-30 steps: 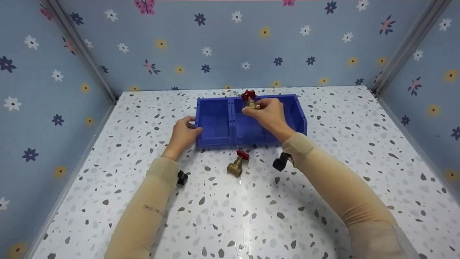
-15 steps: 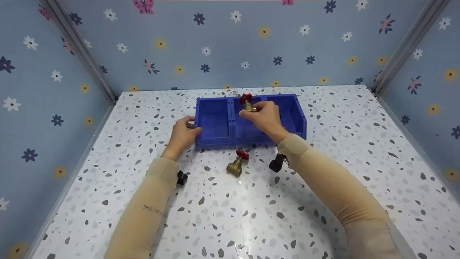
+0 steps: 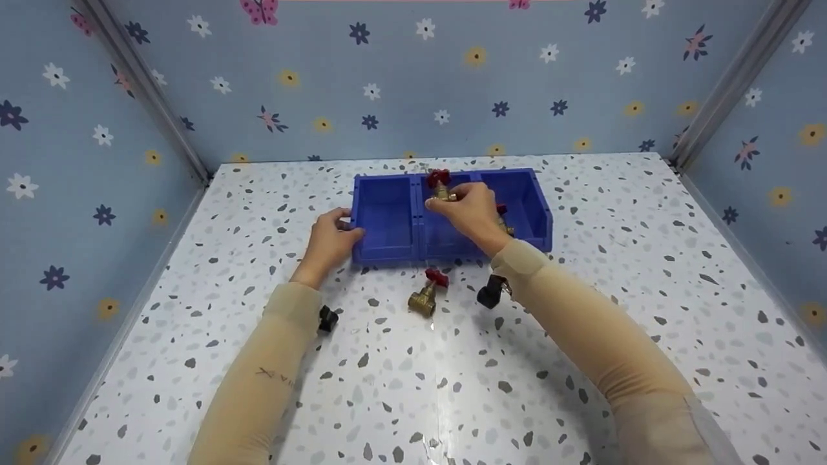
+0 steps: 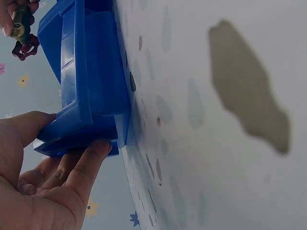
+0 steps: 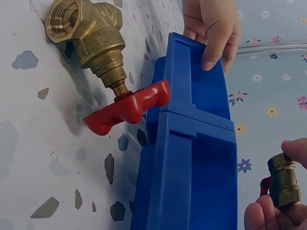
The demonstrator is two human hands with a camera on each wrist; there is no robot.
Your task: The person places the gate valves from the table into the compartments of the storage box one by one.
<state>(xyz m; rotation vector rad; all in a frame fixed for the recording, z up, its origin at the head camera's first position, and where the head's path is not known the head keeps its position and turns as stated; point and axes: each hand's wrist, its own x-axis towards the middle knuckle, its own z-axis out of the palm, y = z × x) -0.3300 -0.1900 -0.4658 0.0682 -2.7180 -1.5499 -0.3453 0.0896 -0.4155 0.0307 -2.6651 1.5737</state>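
My right hand (image 3: 475, 216) pinches a brass gate valve (image 3: 442, 193) with a red handwheel above the middle compartment of the blue bins (image 3: 386, 253). The right wrist view also shows this held valve (image 5: 283, 179) between thumb and fingers. At the left end, my left hand (image 3: 329, 242) grips the side wall of the bins, thumb at the rim and fingers along the outside (image 4: 88, 165). Another red-handled valve (image 3: 424, 301) lies on the table in front of them. Partly hidden behind my right wrist, a further valve (image 3: 508, 229) sits in the right compartment.
The speckled white table (image 3: 413, 387) is bounded by flowered blue panels (image 3: 400, 77) at the back and both sides. Black wrist-camera pieces (image 3: 490, 292) hang below the forearms, the right one near the valve on the table.
My right hand has moved slightly left and down with the valve, uncovering part of the valve in the right compartment. My left hand and the bins have stayed in place.
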